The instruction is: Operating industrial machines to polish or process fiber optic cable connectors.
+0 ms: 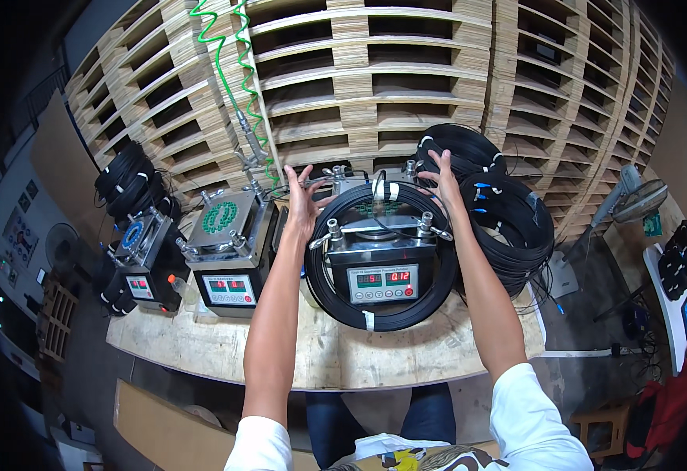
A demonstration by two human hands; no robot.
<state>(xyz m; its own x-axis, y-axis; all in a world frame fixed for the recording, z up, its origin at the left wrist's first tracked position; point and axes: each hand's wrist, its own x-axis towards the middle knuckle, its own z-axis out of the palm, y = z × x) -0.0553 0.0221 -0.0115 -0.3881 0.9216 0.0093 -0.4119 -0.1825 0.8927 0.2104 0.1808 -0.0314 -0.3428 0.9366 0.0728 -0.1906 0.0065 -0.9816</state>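
Note:
A large coil of black cable (382, 314), bound with white ties, lies looped around a metal benchtop machine (382, 276) with red digital displays on its front. My left hand (302, 202) reaches over the coil's upper left part with fingers spread, touching thin cable strands there. My right hand (445, 182) rests on the coil's upper right edge, fingers apart on the cable. Both forearms stretch forward over the wooden bench (320, 357). Whether either hand pinches a strand is hard to tell.
Two similar machines (229, 259) (141, 267) stand to the left. More black cable coils (508, 216) pile at the right and another coil (127, 180) at far left. A green coiled air hose (229, 55) hangs down. Stacked wooden pallets (406, 71) fill the back. A fan (637, 200) stands right.

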